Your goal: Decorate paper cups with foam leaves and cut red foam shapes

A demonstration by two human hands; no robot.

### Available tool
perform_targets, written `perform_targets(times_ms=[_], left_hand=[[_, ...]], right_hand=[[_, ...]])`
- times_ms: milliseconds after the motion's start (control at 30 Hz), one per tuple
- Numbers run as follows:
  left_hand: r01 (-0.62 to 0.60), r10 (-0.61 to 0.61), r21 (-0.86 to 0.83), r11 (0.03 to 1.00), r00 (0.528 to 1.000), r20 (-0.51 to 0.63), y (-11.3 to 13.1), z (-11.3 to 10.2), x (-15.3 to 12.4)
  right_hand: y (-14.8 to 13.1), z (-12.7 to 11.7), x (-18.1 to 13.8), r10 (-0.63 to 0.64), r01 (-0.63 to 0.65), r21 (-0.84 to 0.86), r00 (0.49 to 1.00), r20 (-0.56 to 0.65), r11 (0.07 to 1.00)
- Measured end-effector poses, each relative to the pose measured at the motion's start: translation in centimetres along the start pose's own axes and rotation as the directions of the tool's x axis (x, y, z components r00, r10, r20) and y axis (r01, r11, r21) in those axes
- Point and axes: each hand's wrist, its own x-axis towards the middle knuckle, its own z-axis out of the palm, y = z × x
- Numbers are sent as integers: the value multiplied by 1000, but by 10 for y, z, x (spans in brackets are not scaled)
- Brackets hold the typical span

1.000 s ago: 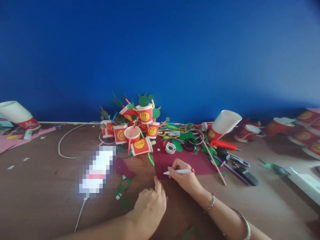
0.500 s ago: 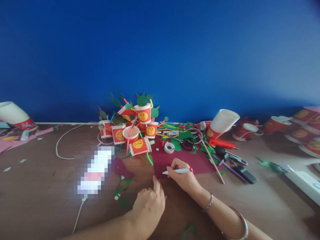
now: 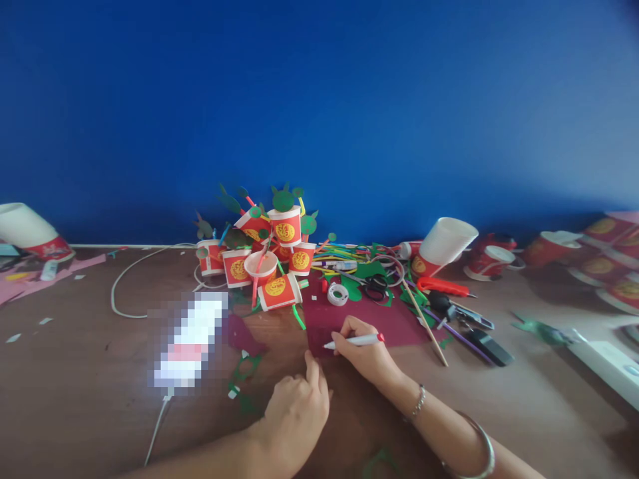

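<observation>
My right hand [image 3: 367,349] is closed round a white marker with a red end [image 3: 363,340]. The marker's tip points left and meets the near left part of a maroon sheet of paper [image 3: 369,327]. My left hand [image 3: 299,402] lies just below, its index finger stretched out to the sheet's near edge and the other fingers loosely curled. No object shows in it. On the sheet, beyond my hands, are a roll of white tape [image 3: 338,295], black-handled scissors [image 3: 375,288] and green paper pieces [image 3: 351,285].
Red paper cups [image 3: 280,291] with green paper shapes and straws stand stacked at the back. A phone-like blurred device [image 3: 192,339] with a cable lies left. A wooden stick [image 3: 426,324], a red tool [image 3: 444,287], black keys [image 3: 482,342] and a cup stack [image 3: 444,246] are right.
</observation>
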Motion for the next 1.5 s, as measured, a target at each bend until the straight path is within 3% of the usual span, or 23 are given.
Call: perform_targets(times_ms=[1500], left_hand=[[-10, 9, 31, 999, 1000, 25, 0, -2, 0]], right_hand=[[-1, 0, -1, -10, 10, 10, 1000, 5, 1000]])
